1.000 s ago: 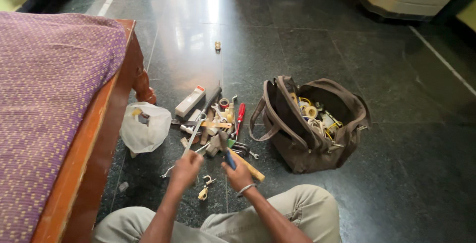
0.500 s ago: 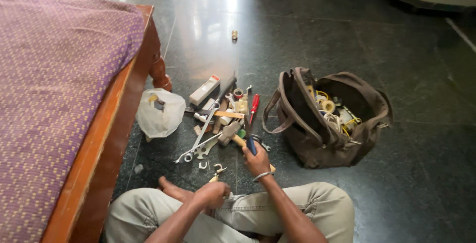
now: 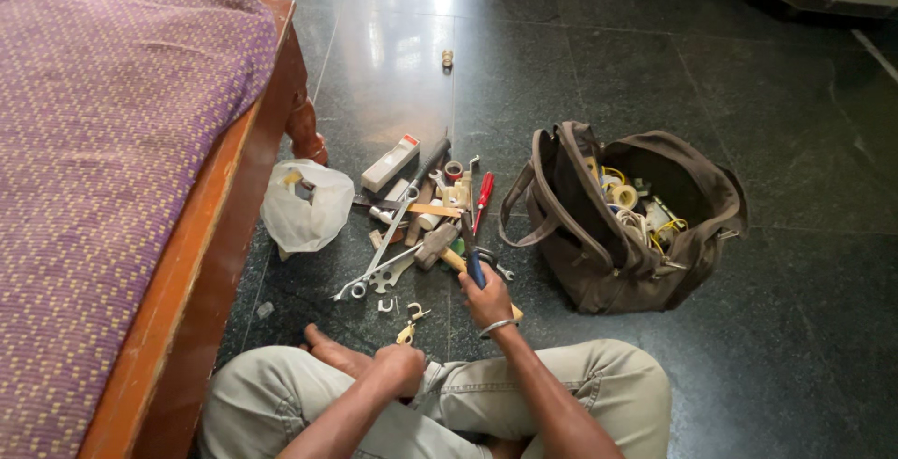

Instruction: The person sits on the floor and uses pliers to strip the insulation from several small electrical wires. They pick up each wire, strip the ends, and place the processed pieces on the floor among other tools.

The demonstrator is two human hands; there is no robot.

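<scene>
Dark polished floor tiles carry the scatter; the right hand is clenched round a blue-handled tool, probably pliers, pointing to twelve o'clock at the near edge of the tool pile; it looks stiff, steel-heavy, best gripped on the sleeved handle; the left hand rests curled on the lap, seemingly holding nothing; at three o'clock gapes a brown tool bag; at ten, a white plastic bag.

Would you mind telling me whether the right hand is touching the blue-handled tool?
Touching. The head view shows the right hand closed around the lower end of the blue-handled tool, whose blue handle sticks out above the fingers toward the tool pile.
</scene>
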